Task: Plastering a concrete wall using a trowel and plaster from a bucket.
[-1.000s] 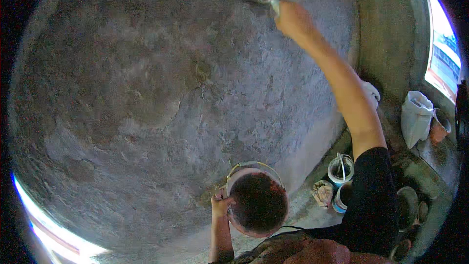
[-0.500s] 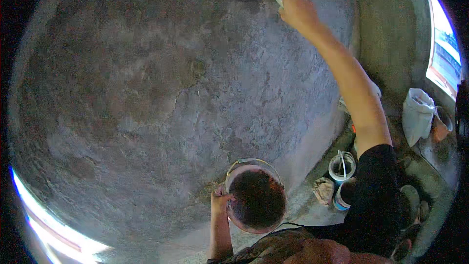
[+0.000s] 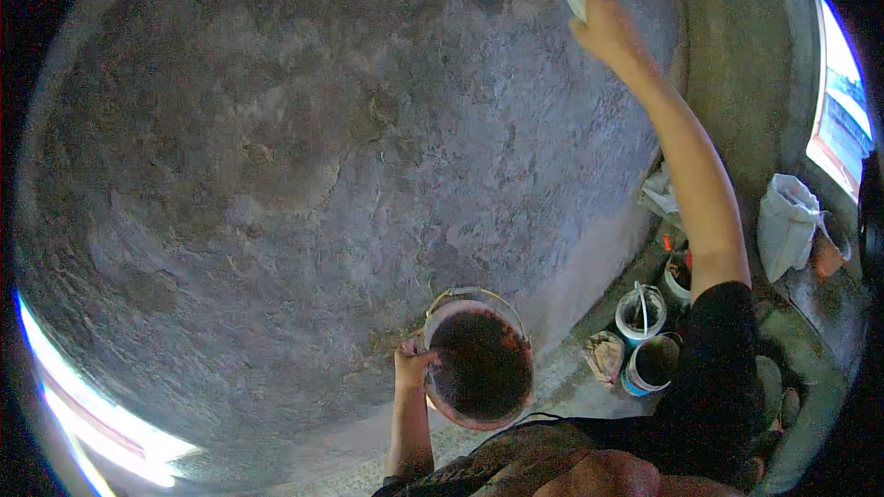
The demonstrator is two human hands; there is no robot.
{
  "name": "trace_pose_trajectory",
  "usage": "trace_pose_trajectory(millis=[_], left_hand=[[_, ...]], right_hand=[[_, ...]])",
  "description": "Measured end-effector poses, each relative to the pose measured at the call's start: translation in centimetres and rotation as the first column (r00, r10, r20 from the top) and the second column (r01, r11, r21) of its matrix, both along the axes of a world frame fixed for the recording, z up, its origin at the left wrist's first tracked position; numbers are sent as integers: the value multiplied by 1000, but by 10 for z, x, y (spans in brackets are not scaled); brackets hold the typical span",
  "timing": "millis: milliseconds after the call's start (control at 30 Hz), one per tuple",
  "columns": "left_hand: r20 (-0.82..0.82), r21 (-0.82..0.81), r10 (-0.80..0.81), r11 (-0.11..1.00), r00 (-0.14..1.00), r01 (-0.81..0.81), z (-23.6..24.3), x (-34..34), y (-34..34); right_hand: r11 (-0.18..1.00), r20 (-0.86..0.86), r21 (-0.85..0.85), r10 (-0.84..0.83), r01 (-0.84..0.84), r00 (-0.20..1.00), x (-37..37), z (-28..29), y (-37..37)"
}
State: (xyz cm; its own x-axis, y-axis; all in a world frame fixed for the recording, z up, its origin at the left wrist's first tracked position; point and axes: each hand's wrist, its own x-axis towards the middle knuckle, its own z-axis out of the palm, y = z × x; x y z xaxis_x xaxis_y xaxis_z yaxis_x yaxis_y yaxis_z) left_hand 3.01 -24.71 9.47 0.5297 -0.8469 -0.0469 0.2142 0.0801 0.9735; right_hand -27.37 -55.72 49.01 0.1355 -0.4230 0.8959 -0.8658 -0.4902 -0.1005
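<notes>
My left hand [image 3: 412, 366] grips the rim of a pinkish bucket [image 3: 449, 416], fingers closed over its left side. Inside the bucket it looks dark, with reddish patches; its contents cannot be made out. The bucket's wire handle stands up over the far rim. At the end of my outstretched arm, my right hand [image 3: 612, 29] is closed round a pale-handled hand tool [image 3: 574, 5], whose working end is blurred against the wall. That rough grey wall [image 3: 368, 175] fills most of the view, with a darker patch at the top beside the tool.
At right, below my right arm, stand a bucket with a white handle [image 3: 642, 310], another bluish-white bucket [image 3: 635, 383] and a crumpled paper bag [image 3: 604, 355]. A white sack [image 3: 785, 230] leans by an orange-brown container [image 3: 829, 256]. Bright openings show at far right and lower left.
My right hand and the tool have moved right along the upper wall. The left hand still holds the bucket, which sits slightly higher and further left in view.
</notes>
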Motion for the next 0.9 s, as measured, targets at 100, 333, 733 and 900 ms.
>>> trace_pose_trajectory(millis=[100,333,733,900], left_hand=[[-31,-76,-1,997,1000,-2,-29,16,-3],[102,166,40,985,994,-56,-12,15,0],[61,-3,19,1000,998,-19,-5,15,8],[-51,-152,-62,987,997,54,-26,33,11]], right_hand=[[996,87,-94,18,-10,996,14,11,-27],[996,46,-22,88,-87,995,73,-23,20],[997,111,-72,28,-20,993,47,17,-6],[996,52,-15,93,-92,994,94,-6,26]])
